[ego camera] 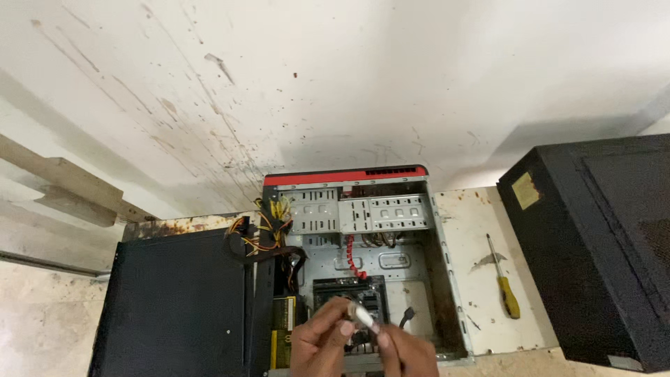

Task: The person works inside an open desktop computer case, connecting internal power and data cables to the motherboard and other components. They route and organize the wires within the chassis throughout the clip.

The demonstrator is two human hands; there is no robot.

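Note:
An opened computer case (440, 244) lies flat with its red front strip against the wall. Inside are metal drive bays (363, 213), a red cable (351, 260), a bundle of yellow and black wires (269, 230) and a dark board with a fan (349, 297). My left hand (317, 343) and my right hand (408, 352) meet above the board at the bottom edge. Both pinch a small white, tube-like object (363, 318) between their fingertips.
A yellow-handled screwdriver (504, 279) lies on the stained white surface (488, 321) to the right of the case. A black side panel (174, 300) lies at the left. Another black computer case (600, 244) stands at the right. A marked white wall (314, 84) fills the back.

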